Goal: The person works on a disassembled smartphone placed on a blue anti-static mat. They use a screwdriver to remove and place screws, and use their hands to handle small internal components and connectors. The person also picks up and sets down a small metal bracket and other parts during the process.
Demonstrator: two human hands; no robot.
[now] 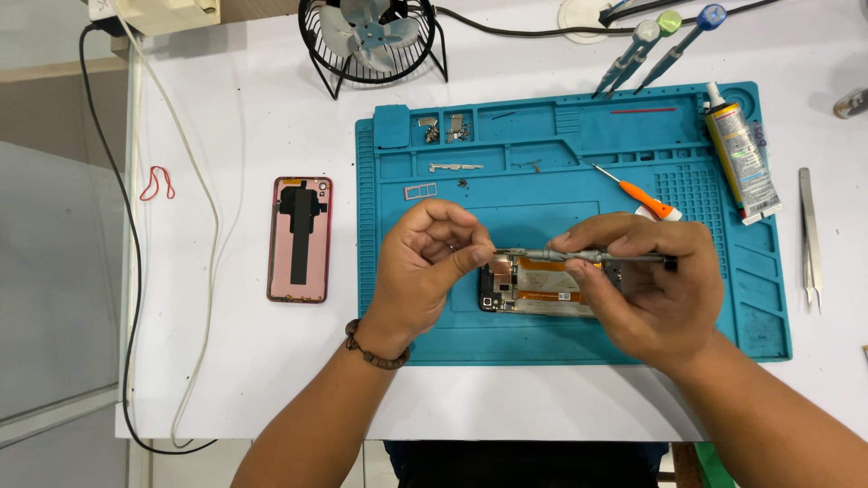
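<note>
I see the opened phone (533, 285) lying mid-mat (764, 298), presumably so loose parts stay put; my left hand (425, 262) pinches the tip of a grey screwdriver (592, 258), likely to steady it, while my right hand (646, 280) grips its shaft.

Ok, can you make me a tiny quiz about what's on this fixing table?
1. True or false: the opened phone lies on the blue mat.
2. What does the right hand hold? A) grey screwdriver B) tweezers C) glue tube
3. What stands at the table's far edge, beyond the mat?

Key: 1 true. 2 A; the left hand pinches its tip end. 3 A small black fan.
</note>
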